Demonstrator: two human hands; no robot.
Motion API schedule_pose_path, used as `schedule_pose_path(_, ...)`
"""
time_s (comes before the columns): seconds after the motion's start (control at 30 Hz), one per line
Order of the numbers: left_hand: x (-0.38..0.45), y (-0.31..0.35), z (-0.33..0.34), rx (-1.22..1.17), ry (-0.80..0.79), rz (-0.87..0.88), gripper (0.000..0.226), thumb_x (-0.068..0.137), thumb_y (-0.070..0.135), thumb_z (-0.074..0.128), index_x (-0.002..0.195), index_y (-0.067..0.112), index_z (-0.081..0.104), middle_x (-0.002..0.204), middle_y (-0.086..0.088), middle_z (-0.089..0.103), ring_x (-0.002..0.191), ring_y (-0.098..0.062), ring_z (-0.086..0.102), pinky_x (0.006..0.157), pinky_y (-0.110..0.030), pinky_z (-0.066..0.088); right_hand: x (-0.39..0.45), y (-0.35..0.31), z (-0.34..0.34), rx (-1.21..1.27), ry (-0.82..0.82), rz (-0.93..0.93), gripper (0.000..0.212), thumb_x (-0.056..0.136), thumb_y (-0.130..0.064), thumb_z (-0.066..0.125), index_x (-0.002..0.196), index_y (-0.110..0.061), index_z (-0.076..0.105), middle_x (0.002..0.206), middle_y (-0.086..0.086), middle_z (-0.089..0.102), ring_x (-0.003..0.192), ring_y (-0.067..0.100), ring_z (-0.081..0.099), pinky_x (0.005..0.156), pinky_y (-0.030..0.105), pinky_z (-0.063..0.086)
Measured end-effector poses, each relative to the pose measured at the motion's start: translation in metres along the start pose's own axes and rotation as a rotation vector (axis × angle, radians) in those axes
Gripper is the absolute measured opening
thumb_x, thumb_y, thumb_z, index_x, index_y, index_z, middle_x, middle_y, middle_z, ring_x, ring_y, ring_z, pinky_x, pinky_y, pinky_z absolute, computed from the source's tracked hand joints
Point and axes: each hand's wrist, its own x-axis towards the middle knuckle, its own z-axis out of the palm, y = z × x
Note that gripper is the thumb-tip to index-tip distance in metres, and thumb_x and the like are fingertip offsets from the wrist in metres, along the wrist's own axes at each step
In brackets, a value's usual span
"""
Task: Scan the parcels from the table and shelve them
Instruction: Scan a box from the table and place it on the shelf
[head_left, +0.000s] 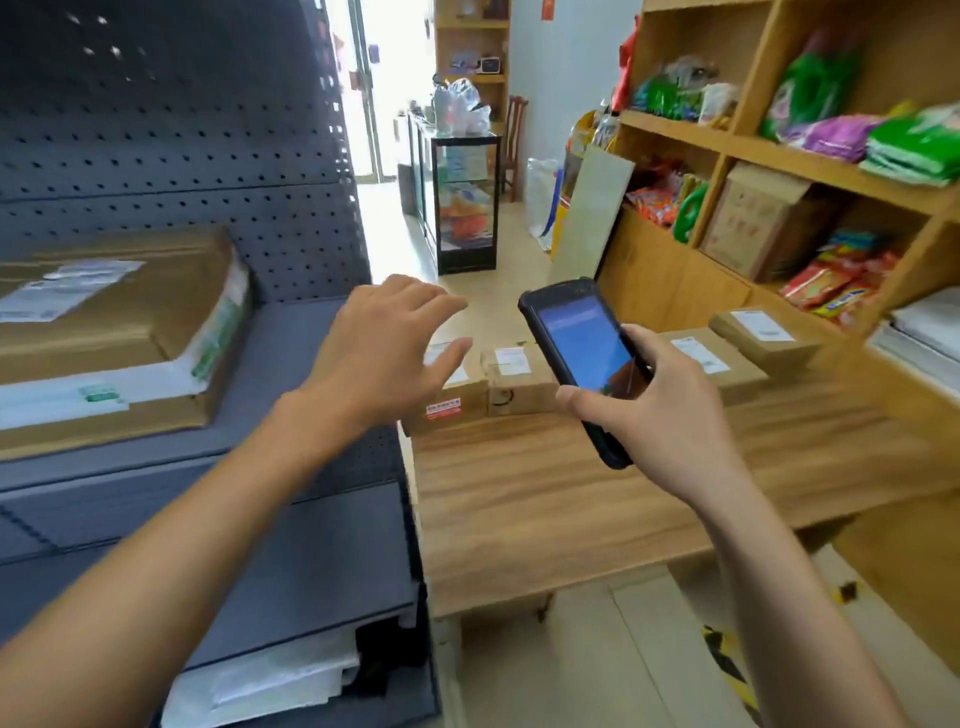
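Right hand (654, 410) grips a black handheld scanner (587, 353), fingers wrapped round its lower body; blue screen lit, text unreadable. Left hand (384, 348) is spread, palm down, holding nothing, above the far left corner of the wooden worktop (545, 499). Four cardboard parcels line the worktop's far edge: left parcel (447, 400) partly hidden by the left hand, second parcel (514, 382) touching it, third parcel (711, 364) partly behind the scanner, fourth parcel (758, 335) at the far right. Labels blurred. Large flat boxes (119, 322) lie on the grey shelf (291, 364), cut off at frame left.

Parcels (511, 382) on table (545, 499), shelving (291, 395) left
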Motion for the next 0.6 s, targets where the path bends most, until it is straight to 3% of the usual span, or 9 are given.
schedule_pose_path(0.2, 0.051, 0.115, 0.065, -0.174, -0.032, 0.042, 0.041, 0.1, 0.043, 0.061, 0.134, 0.022, 0.067, 0.133, 0.001, 0.068, 0.126, -0.027, 0.058, 0.099, -0.048, 0.048, -0.013, 0.084, -0.089, -0.041, 0.062, 0.09, 0.043, 0.073, -0.047, 0.088, 0.102, -0.044, 0.057, 0.095, -0.01, 0.067, 0.09, 0.001, 0.059, 0.073, 0.023, 0.053)
schedule_pose_path(0.3, 0.07, 0.165, 0.097, -0.253, -0.071, 0.05, 0.039, 0.099, 0.042, 0.06, 0.133, 0.024, 0.067, 0.134, 0.002, 0.068, 0.127, -0.024, 0.058, 0.096, -0.046, 0.051, -0.025, 0.118, -0.127, -0.044, 0.099, 0.13, 0.051, 0.074, -0.045, 0.088, 0.111, -0.046, 0.054, 0.102, -0.021, 0.065, 0.096, -0.005, 0.06, 0.069, 0.015, 0.05)
schedule_pose_path(0.5, 0.1, 0.237, 0.152, -0.333, -0.175, 0.095, 0.041, 0.101, 0.049, 0.056, 0.134, 0.028, 0.066, 0.137, 0.005, 0.066, 0.127, -0.022, 0.058, 0.101, -0.044, 0.05, -0.04, 0.18, -0.183, -0.117, 0.167, 0.268, 0.065, 0.076, -0.048, 0.087, 0.131, -0.033, 0.056, 0.111, -0.013, 0.065, 0.097, 0.003, 0.06, 0.071, 0.022, 0.048)
schedule_pose_path(0.6, 0.112, 0.266, 0.179, -0.366, -0.232, 0.128, 0.04, 0.101, 0.049, 0.055, 0.133, 0.027, 0.066, 0.131, 0.003, 0.069, 0.123, -0.024, 0.06, 0.096, -0.045, 0.052, -0.046, 0.206, -0.198, -0.128, 0.201, 0.333, 0.069, 0.077, -0.049, 0.086, 0.135, -0.029, 0.055, 0.111, -0.012, 0.065, 0.098, 0.006, 0.061, 0.071, 0.022, 0.048)
